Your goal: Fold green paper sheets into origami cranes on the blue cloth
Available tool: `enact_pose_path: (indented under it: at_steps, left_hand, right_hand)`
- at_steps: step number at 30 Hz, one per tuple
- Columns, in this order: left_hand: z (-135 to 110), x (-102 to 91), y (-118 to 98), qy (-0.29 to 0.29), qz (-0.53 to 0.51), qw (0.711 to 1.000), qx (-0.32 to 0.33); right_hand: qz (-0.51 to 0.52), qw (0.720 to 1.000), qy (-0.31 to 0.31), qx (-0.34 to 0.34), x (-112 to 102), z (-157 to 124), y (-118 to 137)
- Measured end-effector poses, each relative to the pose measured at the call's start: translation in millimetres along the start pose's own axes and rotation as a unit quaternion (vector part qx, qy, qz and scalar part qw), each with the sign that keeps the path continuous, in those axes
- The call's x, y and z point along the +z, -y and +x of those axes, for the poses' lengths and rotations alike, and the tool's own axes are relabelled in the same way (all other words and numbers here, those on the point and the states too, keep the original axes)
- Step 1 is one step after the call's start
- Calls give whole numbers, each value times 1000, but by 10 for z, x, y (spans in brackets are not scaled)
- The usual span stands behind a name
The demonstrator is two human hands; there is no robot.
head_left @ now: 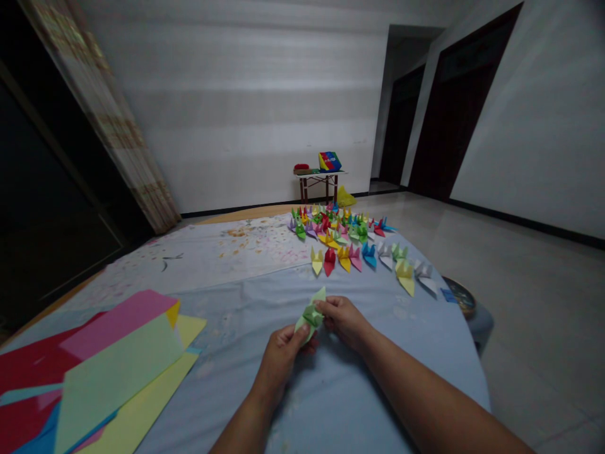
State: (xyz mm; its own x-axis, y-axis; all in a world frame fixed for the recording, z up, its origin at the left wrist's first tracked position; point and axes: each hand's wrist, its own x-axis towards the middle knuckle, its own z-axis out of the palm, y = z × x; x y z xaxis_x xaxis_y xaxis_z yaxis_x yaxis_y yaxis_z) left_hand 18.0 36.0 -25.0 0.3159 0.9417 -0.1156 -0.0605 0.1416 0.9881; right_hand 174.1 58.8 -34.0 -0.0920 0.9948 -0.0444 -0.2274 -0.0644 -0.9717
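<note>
A light green folded paper crane is held just above the cloth, tilted with one point up and to the right. My left hand pinches its lower end, thumb on top. On its right side, the closed fingers of my right hand grip the crane near its middle. Beyond my hands stands a loose row of finished cranes, among them a red crane, a blue crane and a yellow-green crane.
Coloured paper sheets lie in a pile at the left. Many small cranes crowd the far right of the round table. A stool stands by its right edge. A small side table holding a colourful box is near the wall.
</note>
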Motion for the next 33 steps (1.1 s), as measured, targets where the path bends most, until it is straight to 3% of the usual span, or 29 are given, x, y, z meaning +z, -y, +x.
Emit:
enact_pose_path:
  at_steps: [13, 22, 33]
  left_hand:
    - [9, -13, -12, 26, 34, 999, 14]
    - [4, 4, -22, 19, 46, 999, 16]
    - [10, -12, 7, 41, 41, 998, -3]
  right_hand:
    - [118, 990, 36, 74, 40, -62, 73]
    - [5, 998, 57, 34, 68, -66, 26]
    - [52, 997, 19, 45, 30, -27, 1]
